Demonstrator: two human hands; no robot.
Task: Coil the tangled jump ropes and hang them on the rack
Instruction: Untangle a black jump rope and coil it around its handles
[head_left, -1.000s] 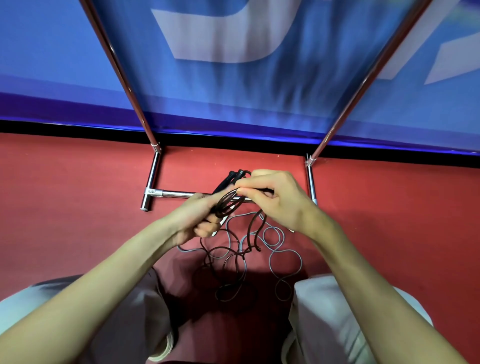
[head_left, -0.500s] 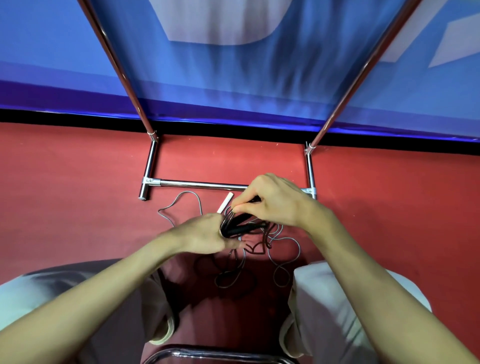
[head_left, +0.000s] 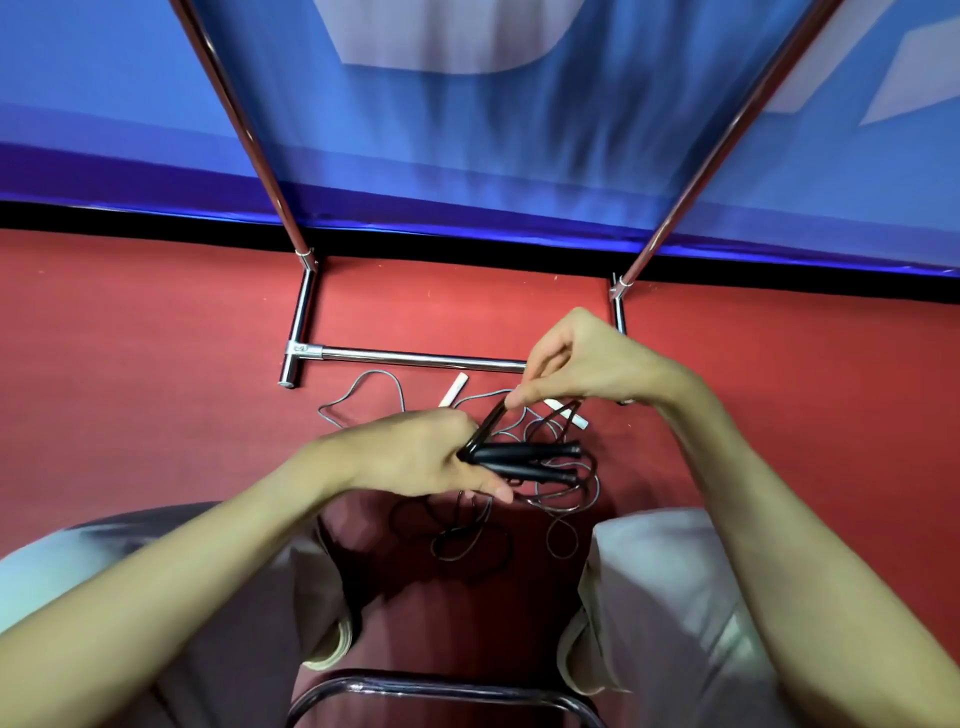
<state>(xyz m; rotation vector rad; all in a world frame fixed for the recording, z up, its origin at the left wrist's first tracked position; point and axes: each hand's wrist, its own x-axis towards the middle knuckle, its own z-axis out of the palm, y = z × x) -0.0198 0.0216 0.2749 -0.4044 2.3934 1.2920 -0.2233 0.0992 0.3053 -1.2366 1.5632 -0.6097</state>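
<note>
Black rope's two handles (head_left: 524, 460) side by side in L hand (head_left: 415, 457), fingers curled round them, now lower vs 0.5 s ago. R hand (head_left: 576, 364) pinches its cord (head_left: 491, 423), raised. Grey rope (head_left: 363, 395) on red floor (head_left: 156, 364) near rack base (head_left: 415, 358).

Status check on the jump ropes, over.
Left hand grips black handles; right hand pinches black cord. Grey rope tangled on floor. Nothing on rack.

The jump rope handles (head_left: 524, 460) are black, another rope (head_left: 363, 389) grey. The floor (head_left: 156, 338) is red, the banner (head_left: 467, 156) blue with pale shapes.
</note>
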